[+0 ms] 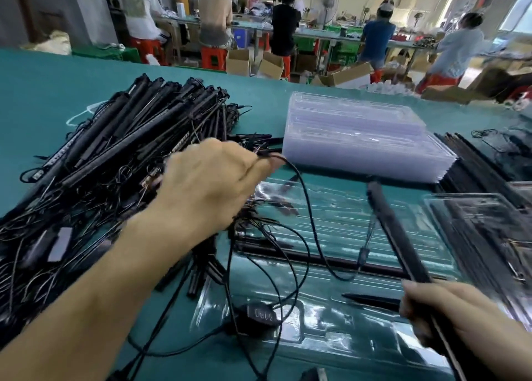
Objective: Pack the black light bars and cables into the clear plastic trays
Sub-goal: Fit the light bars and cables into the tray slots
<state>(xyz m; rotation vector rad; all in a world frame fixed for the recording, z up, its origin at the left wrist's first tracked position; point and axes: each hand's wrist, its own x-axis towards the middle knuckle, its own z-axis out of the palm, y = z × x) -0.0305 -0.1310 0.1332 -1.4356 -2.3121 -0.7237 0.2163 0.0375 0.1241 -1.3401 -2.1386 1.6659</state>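
Head view — left hand (210,179) pinching cable (309,222)

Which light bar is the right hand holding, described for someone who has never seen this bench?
Start at the tall stack of clear trays in the middle of the green table. Just in front lies one open tray. The held light bar slants over that tray's right side, gripped by the right hand, unlike the loose bars heaped at left.
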